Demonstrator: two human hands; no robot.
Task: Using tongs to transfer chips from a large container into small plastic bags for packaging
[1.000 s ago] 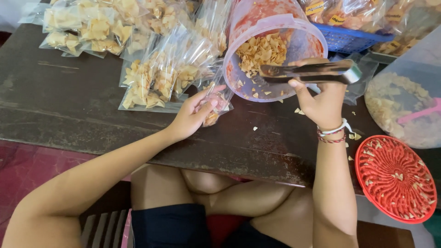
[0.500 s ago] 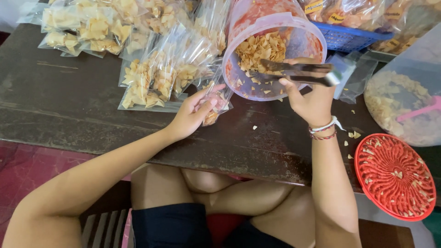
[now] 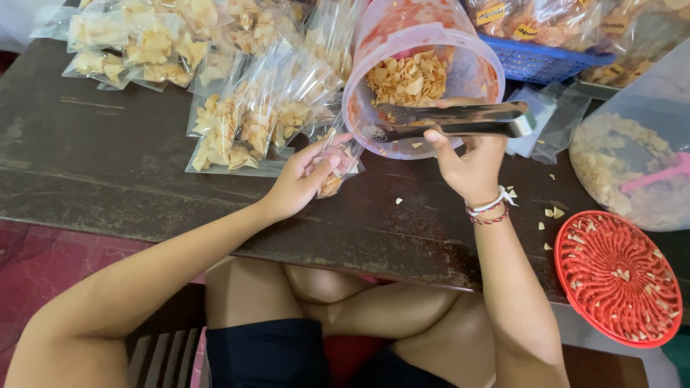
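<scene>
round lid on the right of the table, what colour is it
Red, with a swirled ribbed pattern and a few crumbs on it; the round lid shows plainly in the head view.

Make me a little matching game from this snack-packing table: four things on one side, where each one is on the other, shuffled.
Things:
1. metal tongs
2. small clear bag
3. red round lid
4. blue basket

Places:
a. top edge, behind the tub
b. in the left hand
c. table's right end, flat
d. in the right hand

Pairs: 1-d, 2-b, 3-c, 4-a

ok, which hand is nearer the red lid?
Right. The right hand holds metal tongs up-left of the red lid; the left hand is farther left, holding a small bag.
</scene>
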